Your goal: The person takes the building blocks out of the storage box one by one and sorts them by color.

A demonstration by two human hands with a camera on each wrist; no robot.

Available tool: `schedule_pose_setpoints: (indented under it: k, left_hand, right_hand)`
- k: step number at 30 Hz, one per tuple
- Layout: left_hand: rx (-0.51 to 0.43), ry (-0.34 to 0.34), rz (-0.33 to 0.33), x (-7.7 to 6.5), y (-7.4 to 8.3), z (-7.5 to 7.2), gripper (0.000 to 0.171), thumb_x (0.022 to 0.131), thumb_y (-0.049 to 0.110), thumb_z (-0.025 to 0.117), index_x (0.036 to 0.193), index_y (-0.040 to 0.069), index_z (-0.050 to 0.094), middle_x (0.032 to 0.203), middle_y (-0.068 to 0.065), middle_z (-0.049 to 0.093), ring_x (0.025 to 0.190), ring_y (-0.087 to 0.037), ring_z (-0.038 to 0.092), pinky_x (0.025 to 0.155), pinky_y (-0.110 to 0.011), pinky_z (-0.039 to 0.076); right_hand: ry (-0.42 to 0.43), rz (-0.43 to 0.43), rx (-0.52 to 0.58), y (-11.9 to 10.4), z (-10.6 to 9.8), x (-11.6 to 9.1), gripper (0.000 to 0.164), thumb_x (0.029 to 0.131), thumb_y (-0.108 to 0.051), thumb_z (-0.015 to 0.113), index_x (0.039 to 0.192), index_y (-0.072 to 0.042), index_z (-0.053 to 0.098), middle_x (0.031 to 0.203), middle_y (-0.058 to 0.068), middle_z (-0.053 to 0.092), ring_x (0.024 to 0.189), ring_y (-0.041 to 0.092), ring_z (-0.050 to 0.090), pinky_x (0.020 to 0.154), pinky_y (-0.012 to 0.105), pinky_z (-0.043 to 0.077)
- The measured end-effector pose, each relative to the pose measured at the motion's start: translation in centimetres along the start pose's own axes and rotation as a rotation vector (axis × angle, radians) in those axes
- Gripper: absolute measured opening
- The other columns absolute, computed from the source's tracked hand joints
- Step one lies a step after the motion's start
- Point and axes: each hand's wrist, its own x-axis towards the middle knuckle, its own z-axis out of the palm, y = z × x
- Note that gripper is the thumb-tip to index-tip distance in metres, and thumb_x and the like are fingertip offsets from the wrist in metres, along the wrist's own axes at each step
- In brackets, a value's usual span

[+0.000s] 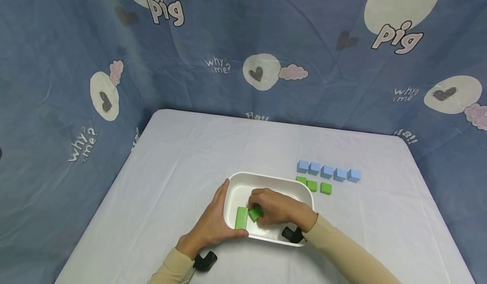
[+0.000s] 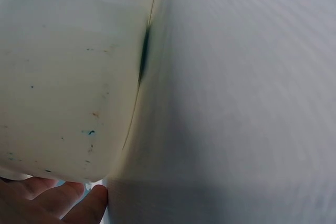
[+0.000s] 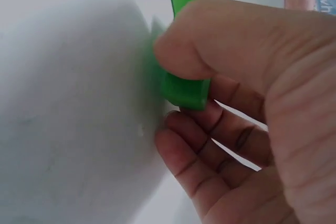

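Both forearms, in beige sleeves, reach forward side by side. The left hand (image 1: 213,225) lies spread and cupped, fingers straight, thumb curved inward. The right hand (image 1: 275,208) is bent over, thumb and fingers apparently pinching, the other fingers loosely curled.

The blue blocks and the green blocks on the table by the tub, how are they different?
The blue blocks are pale blue; the green blocks are bright green. There are five blue blocks and three green blocks on the cloth. The blue blocks sit in the farther row, the green blocks nearer, beside the white tub. Both rows are small cubes, lined up and untouched.
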Motion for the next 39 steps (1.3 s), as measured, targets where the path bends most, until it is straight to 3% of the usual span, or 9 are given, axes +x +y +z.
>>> schedule_pose_setpoints:
  k: [16, 26, 39]
  left_hand:
    - [-0.007, -0.012, -0.018, 0.0, 0.0, 0.1, 0.149, 0.055, 0.063, 0.094, 0.164, 0.011, 0.008, 0.167, -0.010, 0.018, 0.141, -0.030, 0.038, 0.111, -0.054, 0.037]
    - [-0.024, -0.022, -0.029, 0.0, 0.3, 0.0, 0.150, 0.054, 0.061, 0.095, 0.164, 0.008, 0.007, 0.167, -0.011, 0.018, 0.141, -0.031, 0.038, 0.112, -0.055, 0.036]
    - [0.003, -0.004, -0.003, 0.0, 0.3, 0.0, 0.150, 0.053, 0.061, 0.094, 0.164, 0.008, 0.008, 0.167, -0.015, 0.019, 0.142, -0.034, 0.037, 0.111, -0.056, 0.036]
  right_hand:
    - [0.085, -0.031, 0.083, -0.1, -1.8, -1.0, 0.027, 0.075, -0.006, 0.078, 0.099, -0.013, 0.068, 0.090, -0.005, 0.057, 0.080, 0.011, 0.054, 0.072, 0.020, 0.047]
    - [0.163, 0.099, 0.123, -0.3, -3.7, -2.7, 0.029, 0.074, -0.006, 0.077, 0.099, -0.016, 0.069, 0.093, -0.011, 0.060, 0.086, 0.009, 0.059, 0.079, 0.028, 0.054]
    - [0.376, 0.210, 0.118, 1.1, -5.9, -6.4, 0.029, 0.073, 0.001, 0.078, 0.097, -0.013, 0.070, 0.094, -0.008, 0.062, 0.084, 0.010, 0.061, 0.078, 0.043, 0.057]
